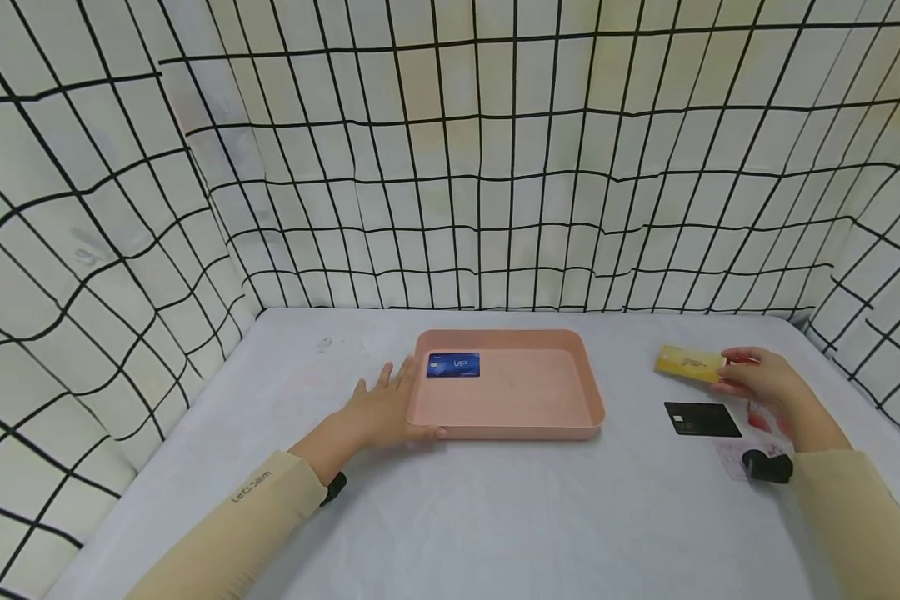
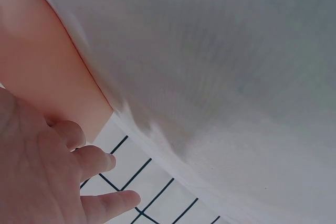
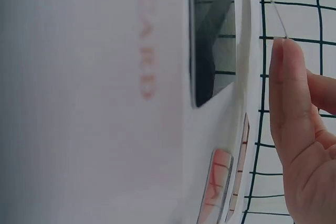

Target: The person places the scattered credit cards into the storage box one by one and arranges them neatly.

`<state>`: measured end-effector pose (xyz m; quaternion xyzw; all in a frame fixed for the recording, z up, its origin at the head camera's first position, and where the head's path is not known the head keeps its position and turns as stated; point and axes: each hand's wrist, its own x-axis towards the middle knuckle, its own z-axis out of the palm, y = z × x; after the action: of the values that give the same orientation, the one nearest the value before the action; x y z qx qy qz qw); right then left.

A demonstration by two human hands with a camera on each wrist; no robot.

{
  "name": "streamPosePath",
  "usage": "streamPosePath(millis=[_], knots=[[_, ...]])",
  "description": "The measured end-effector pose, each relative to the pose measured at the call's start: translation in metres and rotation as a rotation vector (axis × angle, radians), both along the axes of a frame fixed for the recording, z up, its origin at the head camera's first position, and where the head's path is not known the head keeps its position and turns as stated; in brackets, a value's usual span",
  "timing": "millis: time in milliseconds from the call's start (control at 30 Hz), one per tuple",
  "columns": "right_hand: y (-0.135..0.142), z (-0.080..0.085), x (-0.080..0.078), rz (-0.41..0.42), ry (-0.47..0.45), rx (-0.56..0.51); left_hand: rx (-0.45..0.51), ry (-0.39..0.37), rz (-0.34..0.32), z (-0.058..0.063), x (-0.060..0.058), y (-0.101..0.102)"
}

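My right hand (image 1: 768,383) pinches a yellow card (image 1: 686,363) by its right end, above the right side of the table. In the right wrist view that card (image 3: 273,4) shows as a thin edge at the fingertips. Below it lies a black card (image 1: 702,419). My left hand (image 1: 381,410) rests against the left side of a pink tray (image 1: 521,392), fingers spread and thumb along the front rim. A blue card (image 1: 461,372) marked VIP lies in the tray's upper left. The left wrist view shows the spread fingers (image 2: 110,205) beside the tray wall (image 2: 58,61).
A red-patterned card (image 1: 759,418) lies partly hidden under my right wrist. Nearer to me is a pale pink card (image 1: 731,458), overlapped by the black wrist camera (image 1: 767,467). White cloth (image 1: 495,517) covers the table; black-lined white walls (image 1: 495,200) enclose its back and sides.
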<state>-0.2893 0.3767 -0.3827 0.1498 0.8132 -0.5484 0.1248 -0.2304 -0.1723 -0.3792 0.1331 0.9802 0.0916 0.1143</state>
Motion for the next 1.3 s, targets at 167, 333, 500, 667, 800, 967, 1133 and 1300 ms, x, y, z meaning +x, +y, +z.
streamPosePath(millis=[167, 333, 500, 667, 800, 967, 1133, 1300], knots=[[-0.001, -0.002, 0.002, -0.023, 0.017, -0.092, 0.003, -0.001, -0.006, 0.0, 0.001, 0.0], [-0.002, -0.002, 0.005, -0.027, 0.047, -0.182, 0.006, 0.003, -0.006, 0.001, 0.001, 0.001], [-0.002, 0.0, 0.01, -0.061, 0.039, -0.304, 0.008, 0.007, -0.005, 0.001, 0.001, 0.001], [-0.003, 0.001, 0.013, -0.086, 0.036, -0.382, 0.013, 0.008, -0.008, 0.001, 0.002, 0.001], [-0.005, 0.003, 0.016, -0.08, 0.039, -0.421, 0.013, 0.01, -0.006, 0.001, 0.002, 0.0], [-0.01, 0.006, 0.021, -0.032, 0.055, -0.458, 0.008, 0.011, 0.001, 0.0, 0.001, 0.0], [-0.019, 0.009, 0.023, 0.0, 0.067, -0.458, 0.008, 0.012, 0.0, 0.001, 0.001, 0.0], [-0.03, 0.011, 0.024, 0.045, 0.066, -0.428, 0.018, 0.009, -0.001, 0.002, 0.002, 0.0]])
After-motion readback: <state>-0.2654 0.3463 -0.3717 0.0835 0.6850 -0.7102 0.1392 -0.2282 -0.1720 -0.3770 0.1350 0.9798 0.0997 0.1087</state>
